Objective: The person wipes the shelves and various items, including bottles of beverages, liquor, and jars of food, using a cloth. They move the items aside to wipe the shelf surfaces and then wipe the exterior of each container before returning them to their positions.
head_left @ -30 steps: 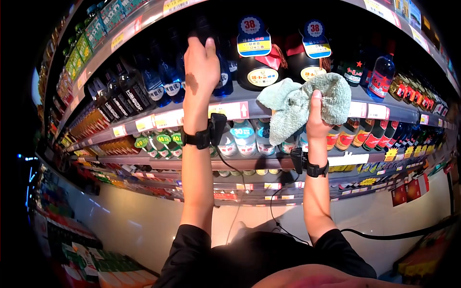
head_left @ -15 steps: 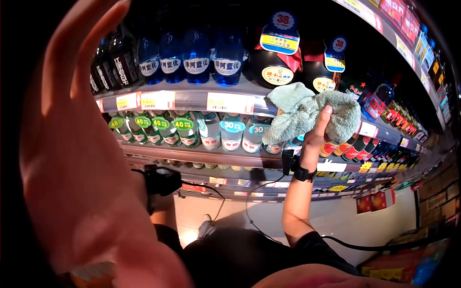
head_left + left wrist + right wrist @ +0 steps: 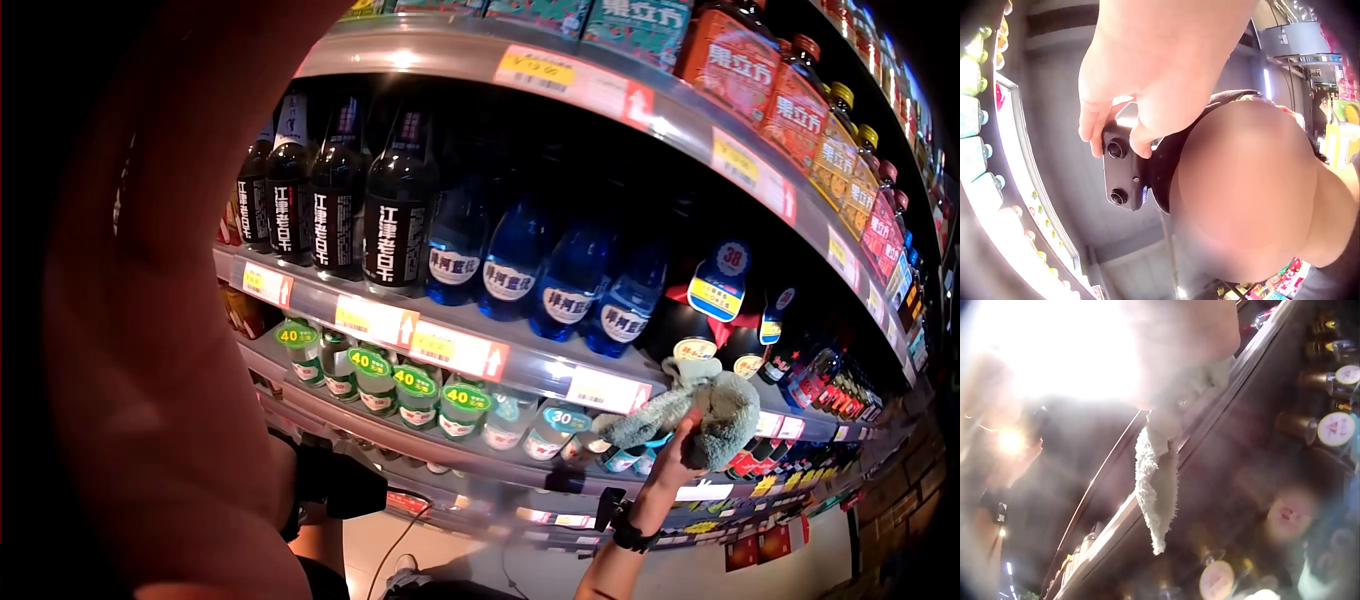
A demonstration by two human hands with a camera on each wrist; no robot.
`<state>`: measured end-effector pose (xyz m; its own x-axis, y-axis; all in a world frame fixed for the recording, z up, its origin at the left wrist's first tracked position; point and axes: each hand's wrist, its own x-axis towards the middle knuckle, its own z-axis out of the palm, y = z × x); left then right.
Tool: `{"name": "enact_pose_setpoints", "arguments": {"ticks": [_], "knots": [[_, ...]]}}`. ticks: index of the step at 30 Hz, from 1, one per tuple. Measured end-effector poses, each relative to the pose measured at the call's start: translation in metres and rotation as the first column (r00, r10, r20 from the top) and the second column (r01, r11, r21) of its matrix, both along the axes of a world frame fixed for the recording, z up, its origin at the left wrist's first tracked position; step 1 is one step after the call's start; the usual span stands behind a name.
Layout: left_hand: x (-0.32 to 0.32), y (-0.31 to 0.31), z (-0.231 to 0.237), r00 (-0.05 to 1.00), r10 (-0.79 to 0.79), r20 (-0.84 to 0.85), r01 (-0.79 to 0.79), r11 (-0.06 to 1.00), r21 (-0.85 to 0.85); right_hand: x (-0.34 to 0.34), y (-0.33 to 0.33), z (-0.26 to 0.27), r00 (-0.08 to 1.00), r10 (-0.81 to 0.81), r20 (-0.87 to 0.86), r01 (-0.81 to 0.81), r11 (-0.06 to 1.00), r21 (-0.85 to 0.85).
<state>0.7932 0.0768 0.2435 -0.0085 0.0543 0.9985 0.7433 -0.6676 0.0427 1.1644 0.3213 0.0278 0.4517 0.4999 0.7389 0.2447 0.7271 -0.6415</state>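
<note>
My left hand [image 3: 1154, 72] is raised to the head and grips the black head-worn camera [image 3: 1124, 178] between thumb and fingers, as the left wrist view shows. In the head view the left forearm [image 3: 190, 330] fills the left side, close to the lens and dark. My right hand [image 3: 680, 455] holds a bunched pale green towel [image 3: 733, 415] at the shelf edge, below the round dark bottles with "38" tags [image 3: 718, 280]. One twisted end of the towel hangs down in the right wrist view, where glare washes out much of the hand.
Blue bottles [image 3: 565, 285] and dark bottles with black labels [image 3: 397, 240] line the middle shelf. Below stand clear bottles with green "40" tags [image 3: 415, 395]. The upper shelf's front edge [image 3: 560, 75] carries price labels. A thin cable [image 3: 395, 550] hangs near the floor.
My left hand has gone from the blue bottles up to the head camera. The head view has tilted and swung left, putting the towel lower right. The right hand keeps holding the towel.
</note>
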Motion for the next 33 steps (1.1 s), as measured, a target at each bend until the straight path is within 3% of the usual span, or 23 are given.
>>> {"name": "enact_pose_setpoints", "arguments": {"ticks": [2, 3, 4, 6, 10, 12, 15, 16, 17, 19, 21, 24, 29, 30, 31, 33], "knots": [[-0.008, 0.006, -0.007, 0.999, -0.038, 0.003, 0.038, 0.999, -0.001, -0.024, -0.018, -0.006, 0.991, -0.008, 0.135, 0.014, 0.999, -0.039], [-0.011, 0.010, -0.010, 0.998, -0.065, 0.002, 0.065, 0.998, -0.004, -0.043, -0.037, 0.010, 0.951, -0.115, 0.287, 0.170, 0.970, -0.173], [-0.013, 0.015, -0.013, 0.996, -0.092, 0.001, 0.092, 0.996, -0.008, -0.056, -0.048, 0.015, 0.931, -0.115, 0.346, 0.190, 0.963, -0.190], [-0.020, 0.022, -0.019, 0.989, -0.149, -0.004, 0.148, 0.989, -0.021, -0.084, -0.060, 0.020, 0.909, -0.045, 0.414, 0.116, 0.982, -0.147], [-0.013, 0.051, -0.033, 0.946, -0.324, -0.011, 0.323, 0.944, -0.069, -0.113, -0.072, 0.012, 0.908, 0.033, 0.419, 0.002, 0.996, -0.084], [-0.003, 0.069, -0.039, 0.903, -0.429, -0.021, 0.426, 0.901, -0.087, -0.117, -0.070, 0.017, 0.892, -0.044, 0.450, 0.052, 0.999, -0.005], [0.019, 0.092, -0.049, 0.812, -0.581, -0.053, 0.574, 0.812, -0.106, -0.110, -0.073, 0.038, 0.777, -0.240, 0.582, 0.150, 0.968, 0.199], [0.028, 0.098, -0.051, 0.782, -0.621, -0.056, 0.613, 0.782, -0.116, -0.110, -0.073, 0.041, 0.844, -0.184, 0.504, 0.083, 0.973, 0.216], [0.036, 0.104, -0.052, 0.749, -0.660, -0.055, 0.651, 0.749, -0.123, -0.109, -0.074, 0.047, 0.812, -0.236, 0.535, 0.106, 0.959, 0.262], [0.053, 0.113, -0.054, 0.682, -0.730, -0.052, 0.718, 0.681, -0.141, -0.104, -0.081, 0.054, 0.856, -0.130, 0.501, 0.036, 0.980, 0.194], [0.065, 0.120, -0.054, 0.624, -0.779, -0.061, 0.765, 0.624, -0.159, -0.094, -0.076, 0.053, 0.822, -0.169, 0.543, 0.054, 0.974, 0.221], [0.091, 0.126, -0.056, 0.576, -0.816, -0.048, 0.805, 0.577, -0.141, -0.087, -0.075, 0.058, 0.821, -0.207, 0.532, 0.074, 0.963, 0.260], [0.147, 0.138, -0.066, 0.584, -0.812, -0.004, 0.809, 0.583, -0.069, -0.039, -0.054, 0.055, 0.847, -0.271, 0.456, 0.138, 0.943, 0.304], [0.163, 0.139, -0.073, 0.582, -0.813, -0.002, 0.810, 0.580, -0.090, -0.021, -0.052, 0.053, 0.868, -0.222, 0.444, 0.125, 0.963, 0.239], [0.182, 0.136, -0.079, 0.601, -0.799, 0.010, 0.791, 0.593, -0.149, 0.001, -0.043, 0.053, 0.795, -0.310, 0.522, 0.164, 0.938, 0.307], [0.225, 0.128, -0.085, 0.681, -0.732, 0.023, 0.693, 0.634, -0.344, 0.041, -0.038, 0.057, 0.808, -0.275, 0.521, 0.129, 0.946, 0.298]]}}
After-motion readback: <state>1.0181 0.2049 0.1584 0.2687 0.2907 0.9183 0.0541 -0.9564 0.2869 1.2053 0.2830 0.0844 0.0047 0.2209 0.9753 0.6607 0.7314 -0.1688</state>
